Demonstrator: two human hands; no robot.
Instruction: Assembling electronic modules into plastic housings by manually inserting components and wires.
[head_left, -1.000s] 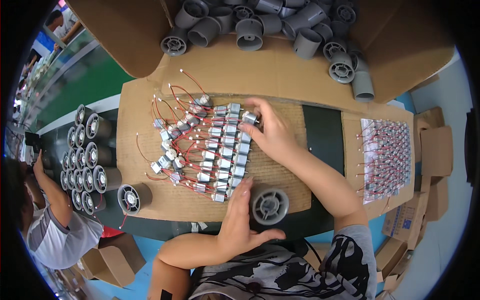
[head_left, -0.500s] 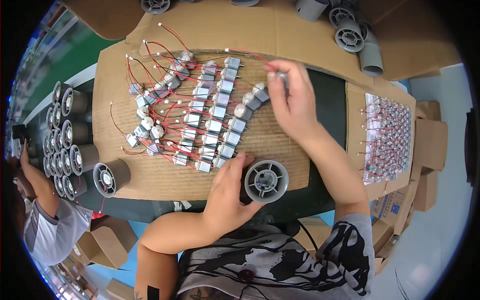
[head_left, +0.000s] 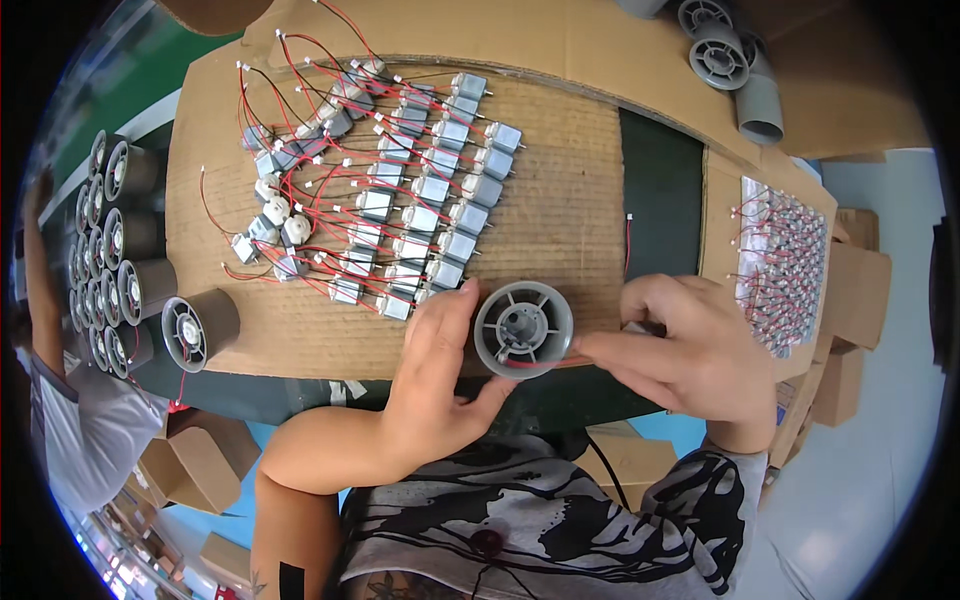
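My left hand (head_left: pixel 430 375) grips a housing (head_left: pixel 524 325), my right hand (head_left: pixel 700 350) a motor (head_left: pixel 649 328), with filled housings (head_left: pixel 145 292) left of the cardboard (head_left: pixel 565 200), loose motors (head_left: pixel 420 218) atop.

My right hand (head_left: pixel 700 350) has come back from the far side, past the motor rows, to just right of the grey cup (head_left: pixel 523 327), a motor (head_left: pixel 645 328) partly hidden in its fingers. The red wire (head_left: pixel 520 364) that trailed far and left now runs in at the cup's near side. My left hand (head_left: pixel 435 375), thumb spread a second ago, has closed around the cup. The rightmost motors (head_left: pixel 482 190), askew before, now line up.
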